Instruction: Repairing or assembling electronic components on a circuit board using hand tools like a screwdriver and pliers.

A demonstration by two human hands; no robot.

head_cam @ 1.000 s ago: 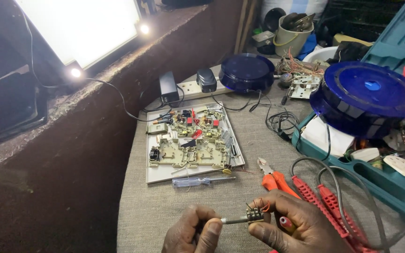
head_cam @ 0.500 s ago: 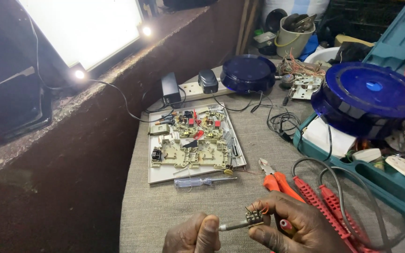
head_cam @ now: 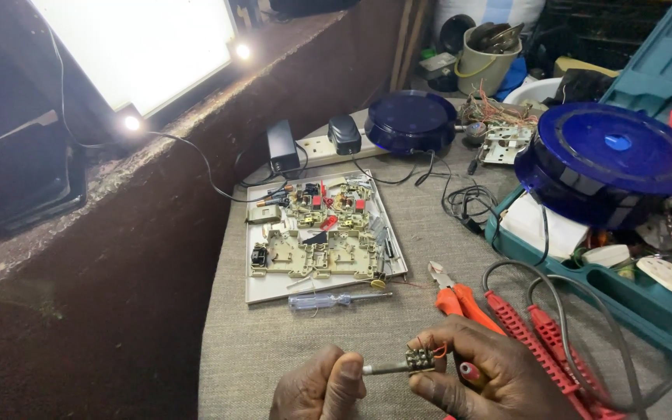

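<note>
At the lower edge of the view, the left hand [head_cam: 322,386] is closed into a fist around the handle of a thin metal screwdriver [head_cam: 384,369], thumb pressed along it, with the shaft pointing rightward. Its tip meets a small terminal block [head_cam: 420,358], a pale-greenish piece with a row of screws, which the right hand [head_cam: 491,375] pinches between thumb and fingertips, the fingers curled tight around it; a loop of orange wire shows just beside the block, and a small red-tipped object sits tucked in the same palm. Both hands hover low over the grey cloth-covered table [head_cam: 274,350], almost touching each other. Just beyond the right hand lie orange-handled pliers [head_cam: 454,291] and two red test probes [head_cam: 534,342] with grey cable curling away. A little further out rests a clear-handled blue screwdriver [head_cam: 328,299], lying just beside the near edge of a white tray [head_cam: 266,289] that carries cream-coloured switch parts and small circuit pieces with red bits. To the right stands an open teal tool case [head_cam: 647,303] with a large blue round lid [head_cam: 612,155] on it. Farther back sit a white power strip [head_cam: 316,148] with two black adapters plugged in, a second dark blue round dish [head_cam: 412,120], and a beige bucket [head_cam: 490,58] of tools.
</note>
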